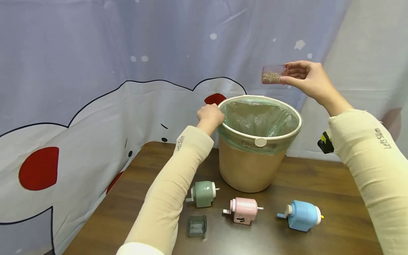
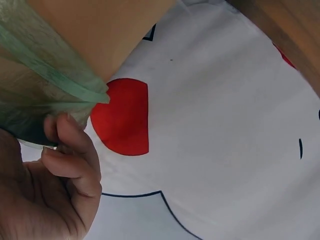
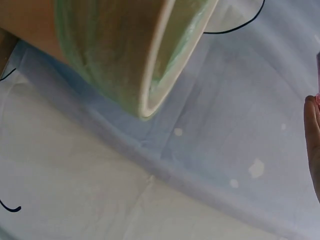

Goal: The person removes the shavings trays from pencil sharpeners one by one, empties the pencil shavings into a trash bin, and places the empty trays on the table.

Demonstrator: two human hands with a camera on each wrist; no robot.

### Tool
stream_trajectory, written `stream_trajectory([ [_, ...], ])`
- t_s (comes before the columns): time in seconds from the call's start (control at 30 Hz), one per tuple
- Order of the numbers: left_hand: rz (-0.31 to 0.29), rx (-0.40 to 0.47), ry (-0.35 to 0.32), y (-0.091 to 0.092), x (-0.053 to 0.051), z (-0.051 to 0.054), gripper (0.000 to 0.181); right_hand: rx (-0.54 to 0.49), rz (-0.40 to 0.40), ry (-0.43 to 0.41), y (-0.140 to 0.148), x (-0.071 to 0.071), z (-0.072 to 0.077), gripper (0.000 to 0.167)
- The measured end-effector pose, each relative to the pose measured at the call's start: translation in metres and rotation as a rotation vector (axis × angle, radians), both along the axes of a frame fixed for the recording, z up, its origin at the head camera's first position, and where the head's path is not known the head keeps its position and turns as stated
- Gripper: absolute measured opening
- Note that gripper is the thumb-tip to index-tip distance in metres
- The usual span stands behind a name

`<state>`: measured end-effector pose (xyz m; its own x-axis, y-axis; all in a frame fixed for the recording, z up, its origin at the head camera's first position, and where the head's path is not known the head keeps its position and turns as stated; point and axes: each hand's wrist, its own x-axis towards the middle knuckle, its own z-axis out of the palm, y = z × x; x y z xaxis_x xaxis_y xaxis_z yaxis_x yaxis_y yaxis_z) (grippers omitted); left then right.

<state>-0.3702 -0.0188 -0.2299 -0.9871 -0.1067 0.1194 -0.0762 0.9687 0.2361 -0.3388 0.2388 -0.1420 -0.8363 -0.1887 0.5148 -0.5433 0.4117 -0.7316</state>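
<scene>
My right hand (image 1: 307,79) pinches a clear pinkish shavings drawer (image 1: 271,75) between thumb and fingers, up above the far right rim of a beige trash bin (image 1: 250,171). Pale pencil shavings lie in the drawer, which looks about level. At the bin's left rim, my left hand (image 1: 210,116) has its fingers curled over the edge and the green bag (image 1: 255,117) lining it. The left wrist view shows those bent fingers (image 2: 75,150) close to the liner's edge. Only a sliver of the right hand (image 3: 312,135) enters the right wrist view.
On the wooden table (image 1: 338,194), in front of the bin, stand a green pencil sharpener (image 1: 204,194), a pink one (image 1: 245,209) and a blue one (image 1: 302,215), all with cranks. A dark clear drawer (image 1: 196,226) lies nearer. A printed curtain (image 1: 95,71) hangs behind.
</scene>
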Motion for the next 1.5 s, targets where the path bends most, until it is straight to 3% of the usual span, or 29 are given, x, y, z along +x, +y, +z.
stream_trajectory([
  [0.33,0.032,0.071,0.007,0.0,-0.003,-0.004,0.03,0.097,-0.01,-0.024,0.015,-0.006,-0.013,0.036],
  [0.67,0.051,0.102,0.013,0.0,-0.003,-0.004,0.031,0.133,0.073,0.007,0.015,-0.014,-0.024,0.033],
  [0.97,0.04,0.078,0.004,0.001,-0.002,-0.003,0.031,0.215,0.069,0.029,0.01,-0.017,-0.027,0.039],
  [1.23,0.041,0.118,0.039,0.0,-0.001,-0.004,0.029,0.326,0.004,0.044,0.003,-0.015,-0.023,0.046],
  [1.5,0.04,0.136,0.042,0.0,0.0,-0.001,0.029,0.358,0.034,0.041,-0.004,-0.012,-0.019,0.043],
])
